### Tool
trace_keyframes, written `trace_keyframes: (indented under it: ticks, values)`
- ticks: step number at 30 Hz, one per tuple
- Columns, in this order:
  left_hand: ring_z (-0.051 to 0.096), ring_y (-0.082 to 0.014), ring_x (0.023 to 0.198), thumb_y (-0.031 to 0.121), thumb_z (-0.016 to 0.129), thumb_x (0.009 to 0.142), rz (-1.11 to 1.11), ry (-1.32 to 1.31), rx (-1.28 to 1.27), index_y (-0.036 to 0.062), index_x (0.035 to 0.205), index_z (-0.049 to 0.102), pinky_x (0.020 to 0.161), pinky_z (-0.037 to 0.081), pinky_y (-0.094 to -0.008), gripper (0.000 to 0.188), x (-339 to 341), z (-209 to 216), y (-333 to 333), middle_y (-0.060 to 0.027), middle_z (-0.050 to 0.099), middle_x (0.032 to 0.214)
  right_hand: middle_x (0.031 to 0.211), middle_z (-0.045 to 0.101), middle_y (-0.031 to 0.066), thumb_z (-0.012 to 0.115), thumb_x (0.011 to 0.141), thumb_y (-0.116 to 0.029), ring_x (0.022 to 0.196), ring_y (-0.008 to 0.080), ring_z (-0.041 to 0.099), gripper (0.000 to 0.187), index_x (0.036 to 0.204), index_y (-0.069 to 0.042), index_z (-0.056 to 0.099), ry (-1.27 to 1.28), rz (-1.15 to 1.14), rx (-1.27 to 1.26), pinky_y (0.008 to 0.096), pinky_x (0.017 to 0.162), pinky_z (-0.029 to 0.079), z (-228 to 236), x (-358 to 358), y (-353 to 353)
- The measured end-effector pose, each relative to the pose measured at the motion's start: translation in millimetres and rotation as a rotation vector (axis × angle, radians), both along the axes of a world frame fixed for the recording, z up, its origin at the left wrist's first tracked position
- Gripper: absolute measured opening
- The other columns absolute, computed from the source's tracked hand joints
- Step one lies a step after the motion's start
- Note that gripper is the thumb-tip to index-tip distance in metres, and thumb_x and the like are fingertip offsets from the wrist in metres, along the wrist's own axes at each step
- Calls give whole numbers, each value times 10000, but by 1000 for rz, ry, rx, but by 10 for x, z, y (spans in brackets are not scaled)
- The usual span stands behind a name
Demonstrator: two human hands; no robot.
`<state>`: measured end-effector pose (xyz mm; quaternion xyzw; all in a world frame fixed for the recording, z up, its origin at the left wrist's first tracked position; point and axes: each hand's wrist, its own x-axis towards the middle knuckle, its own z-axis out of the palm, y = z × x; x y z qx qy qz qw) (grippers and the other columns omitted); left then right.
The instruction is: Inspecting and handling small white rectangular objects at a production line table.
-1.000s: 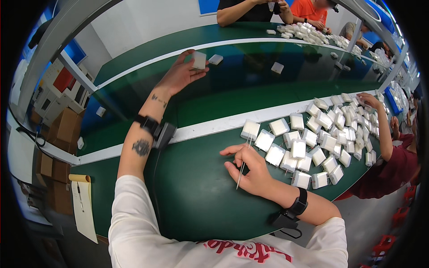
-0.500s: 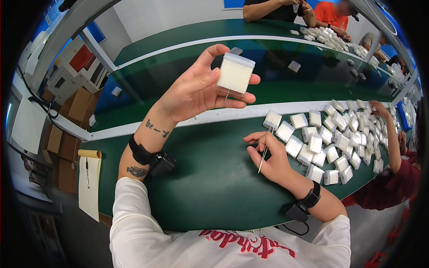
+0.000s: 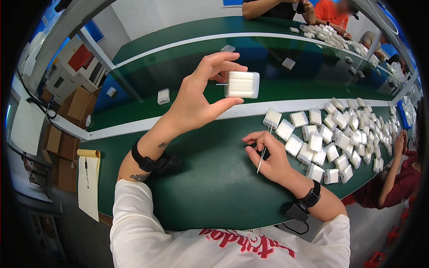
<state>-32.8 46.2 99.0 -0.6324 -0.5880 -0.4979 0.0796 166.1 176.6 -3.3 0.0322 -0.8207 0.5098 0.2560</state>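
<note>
My left hand (image 3: 192,100) is raised above the table's far edge and grips a small clear plastic box (image 3: 242,85) between thumb and fingers. White, roll-like contents fill the box, which lies sideways with its pale cap end to the right. A thin pin juts from its left end. Resting low over the green table, my right hand (image 3: 273,161) is closed around slim metal tweezers (image 3: 260,164), tips pointing away from me. Just beyond and right of that hand spreads a pile of similar white-filled boxes (image 3: 315,143).
A notepad (image 3: 91,187) with a pen lies at the table's left. Behind a white rail, a few boxes sit on a dark green belt (image 3: 147,82). A co-worker's arm (image 3: 391,178) is at the right; other people sit at the far table (image 3: 187,31). Cardboard boxes (image 3: 67,167) stand left.
My left hand has turned the box from upright to sideways. Boxes on the belt have shifted left. The co-worker's arm has drawn back from the pile. My right hand stays nearly still.
</note>
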Motion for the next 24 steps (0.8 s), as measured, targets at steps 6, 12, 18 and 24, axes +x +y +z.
trace_keyframes:
  ticks: [6,12,18,24]
  values:
    - [512,-307,1253,180,775,807,271,93,-420,92,1325,563,1060,422,-423,567,-711,-436,289,-113,638,1258,1038,677,172,689,855,17,861,237,644,283,828,-46,414,10,-6,-10,328,775,524,-32,-25,-10]
    - [463,-393,1317,379,712,870,491,282,-530,124,1347,580,1136,335,-482,556,-1926,-883,1054,-177,565,1369,1003,683,158,700,836,8,813,256,632,275,819,-45,431,-10,2,7,338,717,510,-58,-30,5]
    - [454,-356,1364,495,673,889,664,201,-727,152,1412,531,1140,347,-478,641,-2476,-1315,1700,-204,528,1425,969,683,147,701,836,-1,830,300,634,265,820,-49,442,-20,33,4,360,701,506,-66,-40,-11]
    - [623,-354,1172,254,775,810,536,62,-622,142,1428,417,980,505,-431,723,-2243,-1024,1561,-215,659,1229,905,695,112,708,848,-31,776,298,631,267,817,-61,444,-52,31,63,375,664,501,-90,-35,24]
